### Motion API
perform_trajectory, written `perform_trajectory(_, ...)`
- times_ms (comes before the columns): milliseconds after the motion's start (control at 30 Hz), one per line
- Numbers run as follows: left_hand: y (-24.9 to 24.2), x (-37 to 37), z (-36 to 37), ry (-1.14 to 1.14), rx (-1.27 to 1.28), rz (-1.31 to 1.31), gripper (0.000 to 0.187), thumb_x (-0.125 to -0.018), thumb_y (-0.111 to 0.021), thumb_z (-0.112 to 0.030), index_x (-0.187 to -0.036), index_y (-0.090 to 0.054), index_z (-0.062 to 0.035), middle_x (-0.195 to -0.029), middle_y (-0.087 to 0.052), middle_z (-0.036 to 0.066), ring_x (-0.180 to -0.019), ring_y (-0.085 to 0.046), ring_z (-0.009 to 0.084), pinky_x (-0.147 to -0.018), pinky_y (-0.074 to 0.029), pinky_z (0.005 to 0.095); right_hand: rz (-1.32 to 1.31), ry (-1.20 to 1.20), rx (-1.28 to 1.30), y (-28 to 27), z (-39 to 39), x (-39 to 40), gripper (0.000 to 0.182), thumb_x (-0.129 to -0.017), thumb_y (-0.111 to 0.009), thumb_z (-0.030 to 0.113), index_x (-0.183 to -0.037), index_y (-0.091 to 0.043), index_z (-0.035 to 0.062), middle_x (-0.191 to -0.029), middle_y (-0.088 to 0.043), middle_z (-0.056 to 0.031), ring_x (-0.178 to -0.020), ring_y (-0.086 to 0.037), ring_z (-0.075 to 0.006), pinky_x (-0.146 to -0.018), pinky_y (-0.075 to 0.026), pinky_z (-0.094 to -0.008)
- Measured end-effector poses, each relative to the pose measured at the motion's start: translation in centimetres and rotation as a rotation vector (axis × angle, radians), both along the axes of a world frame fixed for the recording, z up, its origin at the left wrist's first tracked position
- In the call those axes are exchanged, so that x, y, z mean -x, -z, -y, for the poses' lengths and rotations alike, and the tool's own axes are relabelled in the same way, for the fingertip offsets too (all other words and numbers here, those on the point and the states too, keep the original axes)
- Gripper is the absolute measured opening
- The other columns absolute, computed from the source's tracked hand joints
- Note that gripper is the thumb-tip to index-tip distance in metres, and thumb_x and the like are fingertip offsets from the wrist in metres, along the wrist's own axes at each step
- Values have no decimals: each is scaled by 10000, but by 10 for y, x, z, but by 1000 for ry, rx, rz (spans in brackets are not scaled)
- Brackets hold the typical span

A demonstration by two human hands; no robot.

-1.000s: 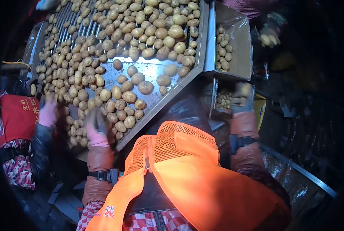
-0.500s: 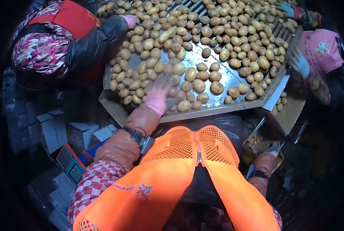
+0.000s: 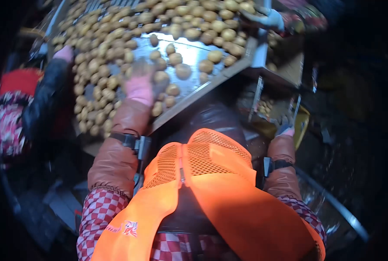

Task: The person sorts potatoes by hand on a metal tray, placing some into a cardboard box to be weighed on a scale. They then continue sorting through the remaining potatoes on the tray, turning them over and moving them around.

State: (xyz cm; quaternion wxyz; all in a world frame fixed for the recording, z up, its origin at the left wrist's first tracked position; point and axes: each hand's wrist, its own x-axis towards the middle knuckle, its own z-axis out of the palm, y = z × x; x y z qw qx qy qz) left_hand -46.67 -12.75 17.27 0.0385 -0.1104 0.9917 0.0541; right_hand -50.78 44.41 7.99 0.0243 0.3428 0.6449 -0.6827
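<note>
My left hand (image 3: 139,85), in a pink glove with a greyish palm, reaches over the potatoes (image 3: 100,71) on the metal sorting table (image 3: 189,54). Its fingers are smeared by motion, and whether they hold a potato cannot be made out. Low on the right, my right hand (image 3: 286,127), gloved in pink and grey, is at the rim of a yellow container (image 3: 303,124). Small potatoes (image 3: 264,106) lie just left of it. The fingers of that hand are dark and blurred.
A co-worker's pink-gloved hand (image 3: 64,54) touches the pile at the left edge. Another co-worker's light blue glove (image 3: 270,19) is over potatoes at the upper right. A cardboard box (image 3: 291,69) stands beside the table's right corner.
The view has turned and shifted right, so the table appears further left. My right arm now shows more fully, beside the yellow container. The right co-worker's hand has come onto the potatoes.
</note>
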Motion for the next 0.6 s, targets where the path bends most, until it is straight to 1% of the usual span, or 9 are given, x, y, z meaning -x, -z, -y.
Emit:
perform_trajectory(100,32,-3,26,-90,84,-72,739,-840,-616,-623,-1465,-465,-259,-1523,-398,153,-1394,-395,350,-1114,-250,626,58,-7,-136,-17,-3,-19,491,-965,-534,31,-1447,-438,52,-1362,-534,-167,-1150,-604,-295,-903,-535,-415)
perform_trajectory(200,23,-18,45,-146,121,-17,713,-858,-608,-592,-1485,-408,-316,-1508,-416,99,-1399,-385,303,-1094,-271,660,139,-105,-215,-20,0,-9,439,-977,-526,49,-1413,-479,40,-1298,-580,-153,-1109,-619,-272,-887,-543,-384)
perform_trajectory(233,21,-23,50,-165,105,-37,688,-890,-583,-562,-1494,-395,-291,-1510,-410,106,-1403,-377,312,-1101,-279,644,172,-133,-214,-17,1,1,429,-974,-533,55,-1401,-495,38,-1291,-584,-147,-1100,-622,-270,-888,-543,-392)
perform_trajectory(300,43,-61,88,-222,32,-125,620,-941,-545,-491,-1490,-408,-237,-1510,-406,119,-1396,-380,300,-1108,-310,571,209,-236,30,50,-35,40,412,-934,-592,82,-1344,-568,51,-1240,-624,-141,-1065,-637,-259,-916,-532,-422)
perform_trajectory(333,60,-88,109,-255,-28,-191,578,-961,-531,-449,-1477,-435,-207,-1508,-409,123,-1385,-391,277,-1108,-333,513,241,-301,3,71,-38,58,415,-927,-599,103,-1339,-577,59,-1225,-633,-141,-1060,-638,-257,-933,-524,-416)
perform_trajectory(400,47,-93,96,-1193,-1454,-546,488,-990,-512,-388,-1398,-524,-119,-1377,-530,99,-1224,-508,202,-1006,-420,363,308,-432,-56,105,-45,86,422,-915,-613,145,-1330,-594,74,-1196,-650,-142,-1050,-639,-252,-968,-508,-406)
perform_trajectory(467,60,-104,116,-1145,-1063,-277,443,-1006,-513,-380,-1320,-584,-75,-1207,-609,41,-1022,-558,139,-855,-455,267,340,-805,-422,138,-60,113,435,-914,-616,177,-1338,-590,83,-1195,-665,-156,-1088,-640,-274,-994,-495,-389)
perform_trajectory(533,92,-132,129,-1148,-1206,-435,524,-966,-566,-502,-1341,-572,-135,-1183,-617,51,-997,-546,100,-781,-444,250,422,-1051,-744,159,-63,139,439,-911,-632,187,-1336,-592,85,-1209,-670,-157,-1127,-632,-298,-1013,-481,-389)
perform_trajectory(600,42,-99,42,-1267,-1272,-710,515,-977,-581,-442,-1352,-558,-91,-1257,-600,80,-1068,-570,144,-871,-465,270,577,-1150,-1016,142,-32,162,433,-904,-662,176,-1322,-601,81,-1235,-666,-145,-1168,-615,-324,-1027,-466,-406)
